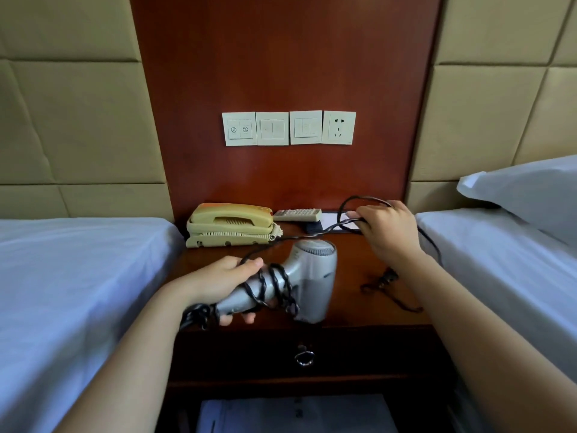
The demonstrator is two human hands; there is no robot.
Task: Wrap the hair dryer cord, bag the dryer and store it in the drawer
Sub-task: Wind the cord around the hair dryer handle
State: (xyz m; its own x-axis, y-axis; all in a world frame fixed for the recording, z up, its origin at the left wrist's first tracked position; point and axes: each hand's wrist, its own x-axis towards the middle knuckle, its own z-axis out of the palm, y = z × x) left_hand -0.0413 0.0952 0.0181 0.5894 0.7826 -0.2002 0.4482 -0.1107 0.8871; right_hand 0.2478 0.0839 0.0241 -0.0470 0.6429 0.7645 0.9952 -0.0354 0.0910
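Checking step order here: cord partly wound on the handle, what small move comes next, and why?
Probably the right hand lays its cord loop round the hair dryer handle again: the left hand grips that handle, and slack with the plug lies loose on the nightstand.

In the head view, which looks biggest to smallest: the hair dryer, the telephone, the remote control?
1. hair dryer and telephone: alike, and the dryer is nearer the camera, so unranked.
2. remote control: plainly smallest.

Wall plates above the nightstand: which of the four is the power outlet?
The rightmost plate: it alone has plug holes, and nothing is plugged into it. The three plates to its left carry only rocker switches.
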